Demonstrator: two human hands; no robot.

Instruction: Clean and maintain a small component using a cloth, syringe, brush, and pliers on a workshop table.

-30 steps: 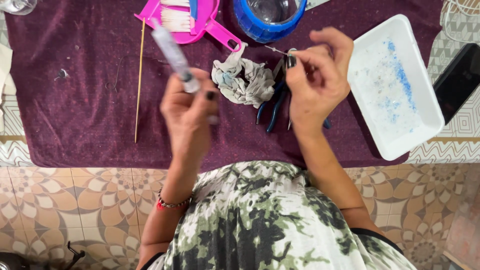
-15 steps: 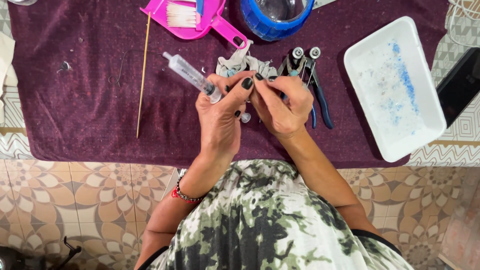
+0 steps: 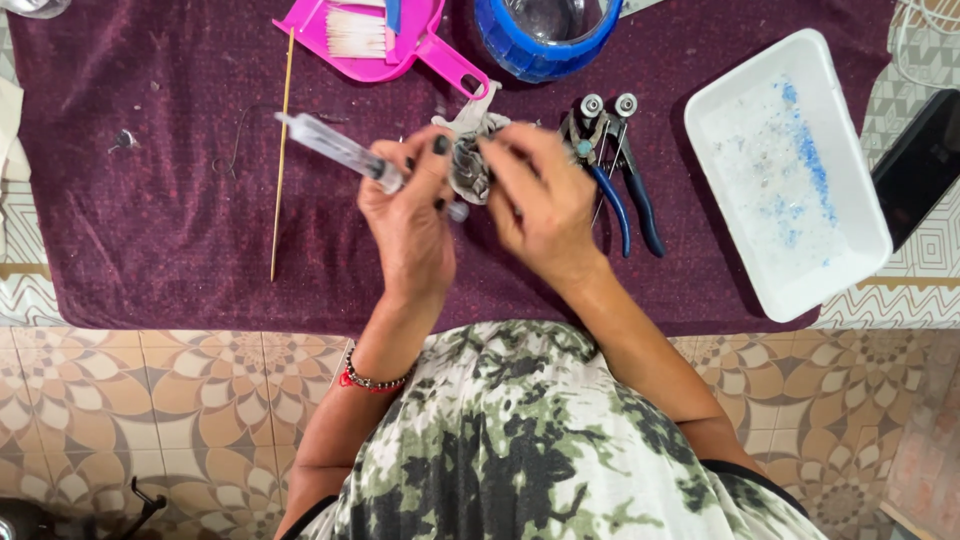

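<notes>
Clear syringe [image 3: 335,150] gripped, left hand [image 3: 410,215] | right hand [image 3: 540,205] fingers pinching its tip

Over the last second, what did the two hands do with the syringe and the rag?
The right hand, raised apart a second ago, came in to meet the left hand at the syringe tip, over the crumpled rag. The left hand kept its grip on the syringe throughout. The blue-handled pliers, pink dustpan, white tray and wooden stick lie as before on the purple cloth.
</notes>
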